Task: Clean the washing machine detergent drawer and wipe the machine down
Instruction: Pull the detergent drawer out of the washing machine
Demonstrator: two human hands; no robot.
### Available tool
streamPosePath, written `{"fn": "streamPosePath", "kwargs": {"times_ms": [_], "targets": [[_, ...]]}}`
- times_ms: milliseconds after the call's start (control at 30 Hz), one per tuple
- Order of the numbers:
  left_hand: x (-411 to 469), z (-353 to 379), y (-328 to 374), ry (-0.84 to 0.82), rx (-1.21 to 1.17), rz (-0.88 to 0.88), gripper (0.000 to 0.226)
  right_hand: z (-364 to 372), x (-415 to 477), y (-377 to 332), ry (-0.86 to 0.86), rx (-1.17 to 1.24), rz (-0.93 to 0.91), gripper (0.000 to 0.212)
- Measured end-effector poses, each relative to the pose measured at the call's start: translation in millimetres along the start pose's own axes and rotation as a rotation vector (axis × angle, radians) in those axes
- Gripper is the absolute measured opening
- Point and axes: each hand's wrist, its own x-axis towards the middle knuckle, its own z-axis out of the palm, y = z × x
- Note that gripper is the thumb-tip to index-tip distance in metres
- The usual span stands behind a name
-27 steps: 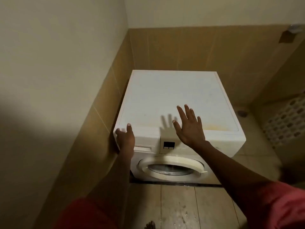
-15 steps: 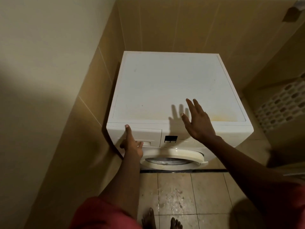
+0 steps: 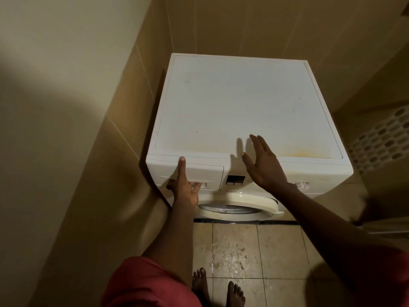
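One detergent drawer [image 3: 199,172] sits shut and flush in the upper left corner of the washing machine [image 3: 243,103] front panel, a smooth white plastic face with a shallow rectangular recess along its lower edge. The left hand [image 3: 184,191] grips it there. Its fingers tuck into the recess while the thumb stretches straight up the drawer face to the seam under the lid, a hold that looks meant to clamp the front and draw it outward (how deep the fingers reach cannot be seen). The right hand [image 3: 263,167] hovers just beside it, over the front lip of the lid, with fingers straight, slightly spread and holding nothing. Whether it touches the lid cannot be told, though it seems placed to brace the machine against the pull. Right of the drawer a small dark display [image 3: 235,180] breaks the panel, and below it the round door [image 3: 239,203], cream-rimmed around a glass centre, seems to stand slightly ajar. The flat matte top carries faint specks and a yellowish stain [image 3: 303,152] near its front right edge, work for the wiping step. Glossy tan wall tiles [image 3: 243,25] hem the machine into a corner, and a white perforated basket [image 3: 380,138] stands at its right. Below, the tiled floor [image 3: 283,251] shows a glistening wet patch [image 3: 230,253] just ahead of the person's bare feet [image 3: 200,282].
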Motion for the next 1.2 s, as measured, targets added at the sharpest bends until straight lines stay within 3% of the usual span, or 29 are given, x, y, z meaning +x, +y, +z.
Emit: {"fn": "streamPosePath", "kwargs": {"times_ms": [433, 500, 633, 700, 833, 1200], "targets": [[-14, -21, -5, -0.024, 0.033, -0.029, 0.131, 23, -14, -8, 0.003, 0.081, -0.066, 0.062], [-19, -28, -3, -0.038, 0.042, -0.053, 0.124, 25, -14, -13, -0.007, 0.077, -0.080, 0.061], [-31, -42, -3, -0.060, 0.067, -0.063, 0.080, 32, -18, -22, 0.002, 0.037, -0.140, 0.050], [-36, -54, -5, -0.075, 0.093, -0.109, 0.068, 37, -22, -28, 0.010, 0.041, -0.152, 0.039], [-49, -70, 1, -0.135, 0.122, -0.166, 0.062, 56, -34, -39, -0.040, 0.058, -0.189, 0.020], [-69, -100, 4, -0.098, 0.215, -0.161, 0.055, 78, -48, -52, -0.128, -0.008, -0.226, 0.026]]}}
